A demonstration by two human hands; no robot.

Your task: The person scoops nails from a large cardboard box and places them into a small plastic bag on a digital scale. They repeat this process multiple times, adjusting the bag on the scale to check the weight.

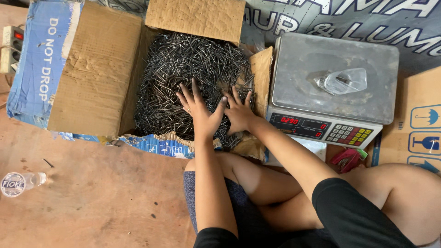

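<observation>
- Reddish-brown floor [101,197] fills the near part of the view, and the person sits on it with bent legs, wearing dark shorts.
- At the near left edge a clear plastic bottle [20,183] lies on its side, with one loose nail [48,162] a little beyond it.
- Near the right knee sits a small pink stapler [345,158], just in front of the scale.
- Both arms reach forward into an open cardboard box [92,78] with a torn front edge.
- Left hand [198,106] lies flat, fingers spread, palm down on the heap of dark nails [183,64] that fills the box; it grips nothing that can be seen.
- Right hand [237,114] rests just beside it, thumbs nearly touching, fingers also spread and pressed onto the nails near the box's right wall.
- Right of the box stands a grey electronic scale [294,64] with a lit red display.
- On its pan lies a small clear plastic bag [342,81].
- At the far left edge sits a power strip [10,46].
</observation>
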